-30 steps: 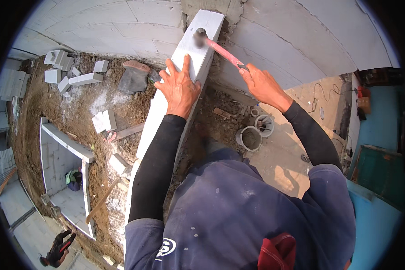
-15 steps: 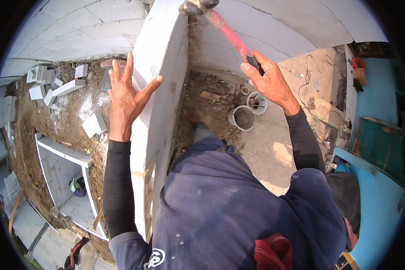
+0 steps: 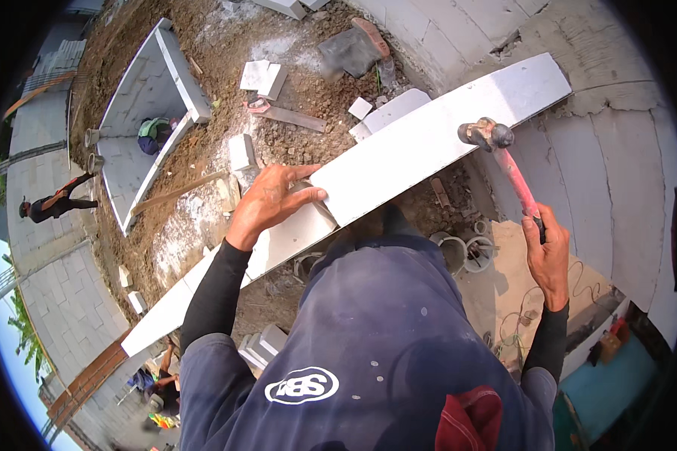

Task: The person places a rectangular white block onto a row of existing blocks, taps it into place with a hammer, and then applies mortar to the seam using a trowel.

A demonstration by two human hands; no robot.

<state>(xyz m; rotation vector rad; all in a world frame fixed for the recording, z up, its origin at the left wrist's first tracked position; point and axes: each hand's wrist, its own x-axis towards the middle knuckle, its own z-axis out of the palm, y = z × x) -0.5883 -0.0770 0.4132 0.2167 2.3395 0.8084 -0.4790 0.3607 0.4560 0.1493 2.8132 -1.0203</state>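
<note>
My right hand (image 3: pixel 549 252) is closed round the black grip of a mallet (image 3: pixel 515 177) with a red handle. Its dark, double-faced head is over the right part of a long white block (image 3: pixel 399 161) on top of the wall; whether they touch I cannot tell. My left hand (image 3: pixel 267 207) rests at the block's left end, thumb and fingers apart, fingertips near its edge. Beneath that hand the lower wall top (image 3: pixel 289 233) runs on to the left.
Two buckets (image 3: pixel 478 255) stand below on the right. Across the wall, a handsaw (image 3: pixel 293 119) and loose white blocks (image 3: pixel 263 79) lie on the soil. A person (image 3: pixel 154 134) is inside a low block enclosure (image 3: pixel 132 90); another person (image 3: pixel 60 201) is farther left.
My view has swung left along the wall. My left hand has come down to the block's end. The mallet, still in my right hand, now shows its head over the block.
</note>
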